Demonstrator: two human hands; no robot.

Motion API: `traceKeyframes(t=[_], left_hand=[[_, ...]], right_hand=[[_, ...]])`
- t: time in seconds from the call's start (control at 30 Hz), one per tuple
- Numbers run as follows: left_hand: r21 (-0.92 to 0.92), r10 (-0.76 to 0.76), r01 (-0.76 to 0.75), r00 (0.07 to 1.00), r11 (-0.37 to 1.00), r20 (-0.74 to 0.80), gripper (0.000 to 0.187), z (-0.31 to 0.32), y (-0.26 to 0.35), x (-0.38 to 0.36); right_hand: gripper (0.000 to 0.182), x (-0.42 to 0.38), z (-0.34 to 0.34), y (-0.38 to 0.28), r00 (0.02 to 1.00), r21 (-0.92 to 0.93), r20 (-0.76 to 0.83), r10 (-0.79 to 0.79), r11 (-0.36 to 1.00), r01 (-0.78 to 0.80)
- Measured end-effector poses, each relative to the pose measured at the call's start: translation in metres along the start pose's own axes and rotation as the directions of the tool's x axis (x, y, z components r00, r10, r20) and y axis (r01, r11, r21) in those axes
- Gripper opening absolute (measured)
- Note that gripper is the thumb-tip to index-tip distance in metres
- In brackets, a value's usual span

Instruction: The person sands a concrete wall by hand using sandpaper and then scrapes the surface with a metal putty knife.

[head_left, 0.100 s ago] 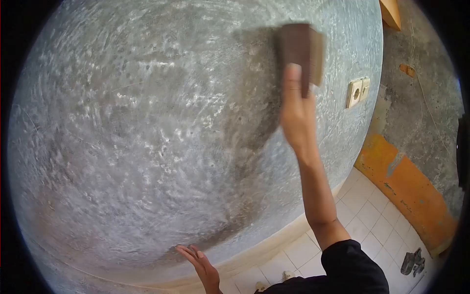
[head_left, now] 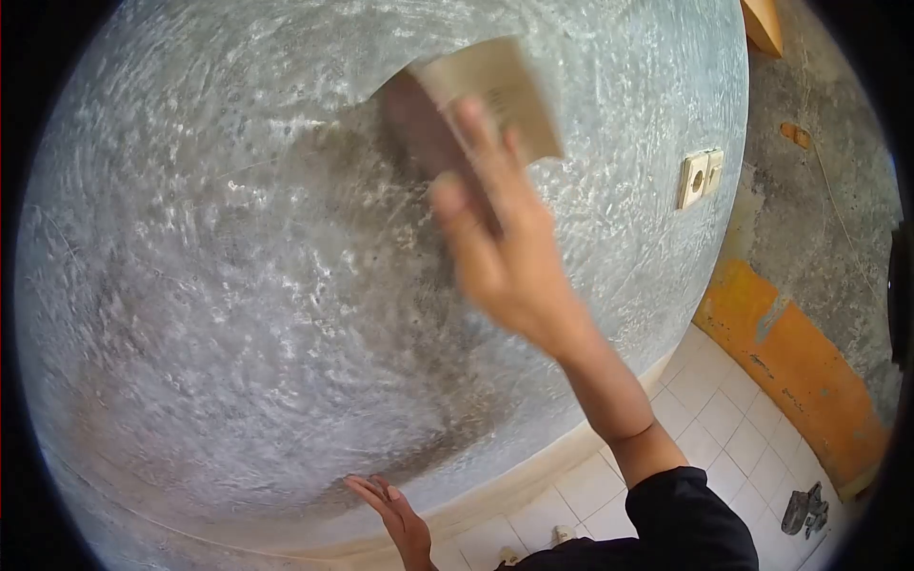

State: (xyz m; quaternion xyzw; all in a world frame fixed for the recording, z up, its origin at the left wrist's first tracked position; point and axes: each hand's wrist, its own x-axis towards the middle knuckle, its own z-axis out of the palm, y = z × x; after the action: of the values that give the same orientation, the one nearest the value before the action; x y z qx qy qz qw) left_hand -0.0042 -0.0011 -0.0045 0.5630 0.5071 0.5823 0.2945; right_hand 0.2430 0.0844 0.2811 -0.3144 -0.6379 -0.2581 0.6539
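My right hand [head_left: 517, 262] is raised against the grey wall [head_left: 238, 238], gripping a folded sheet of sandpaper [head_left: 509, 81]. The thumb lies on the dark reddish-brown side, and the fingers press over the tan back, which carries faint print. Motion blurs both the hand and the sheet a little. Low down, my left hand [head_left: 400, 519] reaches to the wall with its fingers stretched out and nothing in them. The wall surface is mottled and streaked with pale marks, and the arm's shadow falls across it.
A white double socket [head_left: 700, 179] is mounted to the right of my right hand. White floor tiles [head_left: 724, 419] run along the wall's foot. At right stands another wall with a peeling orange band [head_left: 809, 371]; a dark object [head_left: 804, 511] lies on the floor near it.
My right hand has swept left across the wall with the sandpaper, which has tilted so its tan back shows more. My left hand stays about where it was.
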Motion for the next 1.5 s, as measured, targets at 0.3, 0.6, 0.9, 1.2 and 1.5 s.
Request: traceKeyframes(t=[0.3,0.6,0.9,1.2,1.5], left_hand=[[-0.032,0.02,-0.019,0.999,0.999,0.031,0.065,-0.001,0.0,0.003],[-0.041,0.08,-0.079,0.996,0.996,0.047,0.066,-0.002,-0.007,0.003],[-0.038,0.064,-0.063,0.998,0.997,0.022,0.066,0.002,-0.009,0.006],[0.012,0.042,-0.043,0.998,0.999,0.037,0.069,-0.001,-0.01,0.002],[0.322,0.179,-0.198,0.98,0.926,0.087,0.07,-0.012,-0.036,0.0]], right_hand=[[0.05,-0.145,-0.016,0.001,0.924,0.084,0.055,0.38,0.92,-0.383],[0.039,-0.08,-0.028,0.055,0.717,0.118,-0.359,0.597,0.791,-0.6],[0.052,-0.051,0.031,-0.026,0.931,-0.086,0.335,-0.146,0.979,0.185],[0.063,-0.273,0.025,-0.042,0.83,-0.095,0.527,0.182,0.983,-0.155],[0.051,-0.452,0.0,0.028,0.632,-0.053,-0.206,0.747,0.636,-0.77]])
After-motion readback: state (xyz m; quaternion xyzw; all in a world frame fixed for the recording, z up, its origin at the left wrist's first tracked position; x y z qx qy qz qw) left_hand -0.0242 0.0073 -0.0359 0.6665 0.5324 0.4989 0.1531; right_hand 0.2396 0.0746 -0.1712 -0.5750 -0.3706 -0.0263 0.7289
